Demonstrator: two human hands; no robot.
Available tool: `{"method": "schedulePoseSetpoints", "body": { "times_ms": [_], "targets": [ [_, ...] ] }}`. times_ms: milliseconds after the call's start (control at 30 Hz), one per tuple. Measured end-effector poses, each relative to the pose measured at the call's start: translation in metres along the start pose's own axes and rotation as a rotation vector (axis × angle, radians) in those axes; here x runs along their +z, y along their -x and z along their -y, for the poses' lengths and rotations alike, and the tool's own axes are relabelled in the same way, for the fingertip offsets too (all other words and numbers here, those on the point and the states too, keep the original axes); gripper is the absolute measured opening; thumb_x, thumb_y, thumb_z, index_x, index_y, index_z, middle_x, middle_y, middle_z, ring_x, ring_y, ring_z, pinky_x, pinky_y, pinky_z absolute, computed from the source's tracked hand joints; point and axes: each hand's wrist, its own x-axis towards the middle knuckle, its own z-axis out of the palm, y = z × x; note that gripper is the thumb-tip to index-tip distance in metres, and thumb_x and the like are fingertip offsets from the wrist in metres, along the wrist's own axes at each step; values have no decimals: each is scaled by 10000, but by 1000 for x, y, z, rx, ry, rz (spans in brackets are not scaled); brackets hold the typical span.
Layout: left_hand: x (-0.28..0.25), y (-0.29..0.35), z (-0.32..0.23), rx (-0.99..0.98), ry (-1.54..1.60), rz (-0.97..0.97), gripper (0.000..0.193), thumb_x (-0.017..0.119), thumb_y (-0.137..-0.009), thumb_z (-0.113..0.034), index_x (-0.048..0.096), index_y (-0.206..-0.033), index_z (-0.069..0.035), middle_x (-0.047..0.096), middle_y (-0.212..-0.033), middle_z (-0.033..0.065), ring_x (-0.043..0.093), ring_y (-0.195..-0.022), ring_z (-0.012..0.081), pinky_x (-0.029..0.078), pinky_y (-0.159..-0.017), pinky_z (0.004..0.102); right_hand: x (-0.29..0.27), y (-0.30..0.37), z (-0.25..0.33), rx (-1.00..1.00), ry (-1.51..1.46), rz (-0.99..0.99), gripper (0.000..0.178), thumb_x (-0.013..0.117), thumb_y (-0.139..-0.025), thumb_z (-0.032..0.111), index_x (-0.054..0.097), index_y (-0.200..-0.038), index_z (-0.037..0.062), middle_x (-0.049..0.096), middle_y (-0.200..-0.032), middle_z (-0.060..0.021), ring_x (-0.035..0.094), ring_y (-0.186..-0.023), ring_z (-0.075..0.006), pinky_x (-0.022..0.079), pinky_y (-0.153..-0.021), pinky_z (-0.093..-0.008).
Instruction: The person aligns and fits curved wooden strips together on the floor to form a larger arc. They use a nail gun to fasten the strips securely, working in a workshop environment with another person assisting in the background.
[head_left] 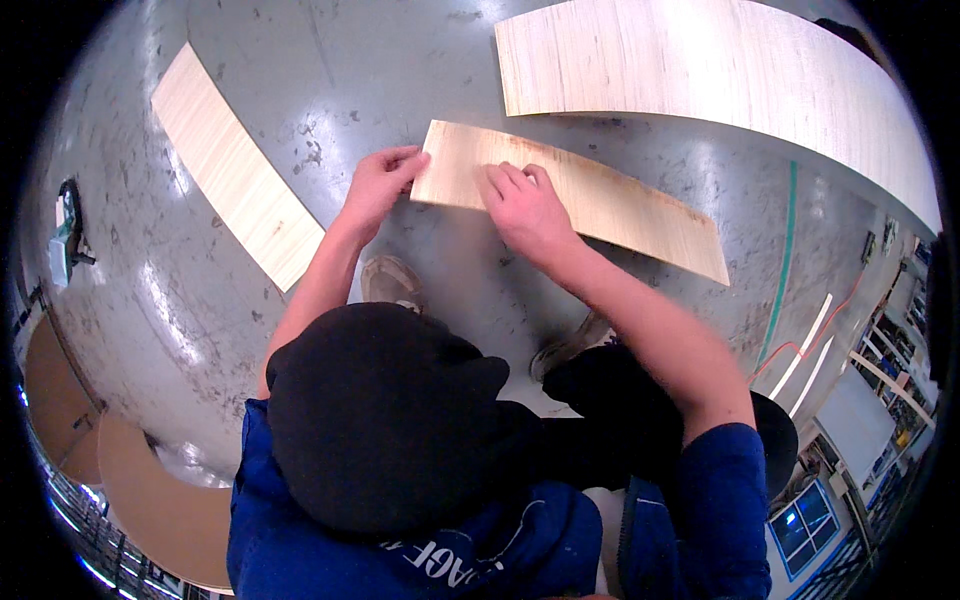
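A narrow pale plywood board [640, 215] lies slantwise in front of me, its left end nearer the middle of the view and its right end lower. My left hand [383, 188] pinches the board's left end between thumb and fingers. On the board's face, toward that same end, rests my right hand [525, 207] with its fingers curled and drawn together. Whatever those fingertips hold, if anything, is hidden. Brownish marks run along the board's far edge.
Another plywood strip [235, 165] lies on the grey floor to the left. A large plywood sheet [690, 65] spans the far right. A green floor line [787, 255], thin pale strips [805, 345] and an orange cord [797, 347] are at right. Brown curved panels [150, 500] stand lower left.
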Motion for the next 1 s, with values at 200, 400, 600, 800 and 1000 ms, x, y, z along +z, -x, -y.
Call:
{"method": "schedulePoseSetpoints", "body": {
  "times_ms": [200, 400, 600, 800, 1000],
  "targets": [
    [14, -14, 35, 122, -415, -96, 344, 790, -802, -186, 702, -1055, 30, 715, -840, 64, 665, -758, 134, 542, -709, 300, 27, 19, -2, -45, 30, 97, 497, 531, -894, 98, 491, -1375, -22, 539, -1374, -159, 526, -1303, -303, 421, -1044, -449],
    [25, -19, 40, 159, -652, -134, 343, 779, -801, -198, 664, -1040, 18, 710, -847, 97, 678, -776, 182, 550, -745, 324, 44, 24, -7, -42, 111, 112, 513, 502, -946, 146, 457, -1434, -7, 508, -1418, -142, 513, -1305, -299, 427, -1046, -468],
    [31, -17, 44, 226, -778, -188, 368, 792, -798, -236, 638, -1040, -6, 696, -801, 109, 689, -736, 231, 560, -720, 355, 47, 22, -5, -34, 148, 139, 519, 506, -946, 154, 453, -1434, -18, 506, -1418, -143, 518, -1295, -299, 438, -1024, -462],
    [36, -14, 40, 219, -849, -190, 445, 826, -782, -286, 594, -1042, -8, 687, -796, 117, 690, -735, 255, 553, -694, 375, 50, 21, -5, -50, 205, 110, 516, 534, -928, 180, 493, -1402, -19, 525, -1367, -138, 535, -1255, -287, 457, -984, -453],
    [40, -15, 35, 164, -853, -167, 433, 792, -774, -233, 557, -1048, 7, 705, -902, 203, 691, -886, 409, 550, -778, 479, 49, 21, -6, -71, 247, 119, 526, 542, -921, 195, 502, -1396, -26, 527, -1356, -140, 523, -1249, -297, 461, -974, -455]
  ]
}}
